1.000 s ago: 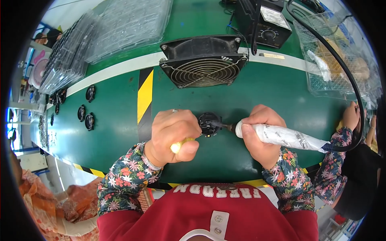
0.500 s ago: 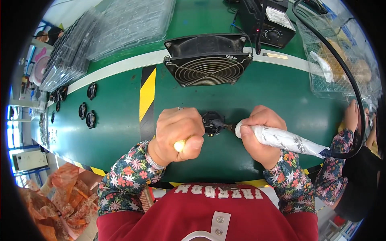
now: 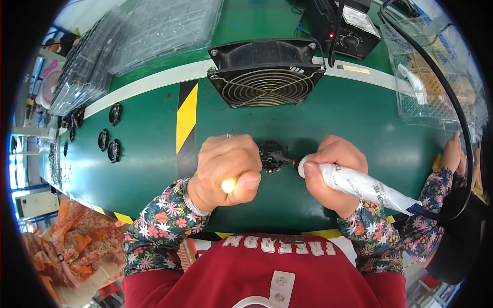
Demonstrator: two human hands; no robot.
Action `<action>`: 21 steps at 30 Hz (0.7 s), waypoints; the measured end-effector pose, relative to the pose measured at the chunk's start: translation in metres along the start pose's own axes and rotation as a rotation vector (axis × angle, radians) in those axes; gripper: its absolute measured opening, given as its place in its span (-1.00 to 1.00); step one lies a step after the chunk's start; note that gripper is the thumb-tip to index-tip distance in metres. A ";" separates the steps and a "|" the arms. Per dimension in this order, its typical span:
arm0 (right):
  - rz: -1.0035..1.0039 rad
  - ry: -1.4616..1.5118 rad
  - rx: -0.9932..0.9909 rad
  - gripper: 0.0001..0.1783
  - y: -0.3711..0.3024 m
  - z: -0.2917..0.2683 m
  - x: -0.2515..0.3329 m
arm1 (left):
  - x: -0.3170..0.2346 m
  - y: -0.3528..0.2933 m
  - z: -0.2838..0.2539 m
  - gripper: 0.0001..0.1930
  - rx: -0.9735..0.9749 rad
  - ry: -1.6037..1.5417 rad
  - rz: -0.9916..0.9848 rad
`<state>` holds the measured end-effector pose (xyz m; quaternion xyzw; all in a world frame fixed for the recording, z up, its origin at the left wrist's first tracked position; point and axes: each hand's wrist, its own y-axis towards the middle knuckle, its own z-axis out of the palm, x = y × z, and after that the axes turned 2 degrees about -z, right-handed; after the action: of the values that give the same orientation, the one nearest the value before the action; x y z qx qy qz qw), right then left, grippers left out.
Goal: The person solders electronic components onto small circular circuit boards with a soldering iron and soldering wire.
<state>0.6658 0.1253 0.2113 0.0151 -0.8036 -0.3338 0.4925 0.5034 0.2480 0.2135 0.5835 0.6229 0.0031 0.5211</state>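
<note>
My left hand [image 3: 226, 167] is clenched; the pale yellow rounded end [image 3: 228, 185] of something sticks out between thumb and fingers, the rest of it hidden by the fist. In my right hand [image 3: 334, 167] is a soldering iron [image 3: 364, 186], its handle wrapped in white printed film, thumb along the top. The iron's tip reaches left onto a small round black part [image 3: 270, 155] lying on the green mat. My left knuckles are close beside that part and cover its left edge.
A black fan with a wire guard [image 3: 266, 87] stands beyond my hands. Behind it sits a soldering station [image 3: 349, 38]; a black cable [image 3: 441, 77] curves down the right side. Several round black parts [image 3: 114, 150] lie left, below clear plastic trays [image 3: 164, 36]. Another person's hand [image 3: 452, 152] is at right.
The iron's handle and my right hand have shifted slightly, with the cable end lower. My left hand stays in nearly the same place. The orange cloth at lower left has moved.
</note>
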 end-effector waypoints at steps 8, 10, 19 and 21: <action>-0.041 -0.018 0.036 -0.83 0.002 0.000 0.002 | -0.001 0.001 0.000 -0.74 -0.017 -0.018 -0.021; -0.048 -0.028 0.082 -0.86 0.000 -0.002 0.003 | 0.000 0.000 0.000 -0.74 -0.013 -0.011 -0.020; -0.071 -0.024 0.086 -0.86 0.001 -0.002 0.002 | 0.000 0.001 0.000 -0.74 -0.016 -0.015 -0.018; -0.079 -0.034 0.067 -0.85 0.002 -0.002 0.002 | -0.002 0.003 -0.001 -0.74 -0.002 -0.014 -0.020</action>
<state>0.6671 0.1256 0.2146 0.0579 -0.8213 -0.3260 0.4646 0.5043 0.2483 0.2169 0.5767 0.6251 -0.0055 0.5259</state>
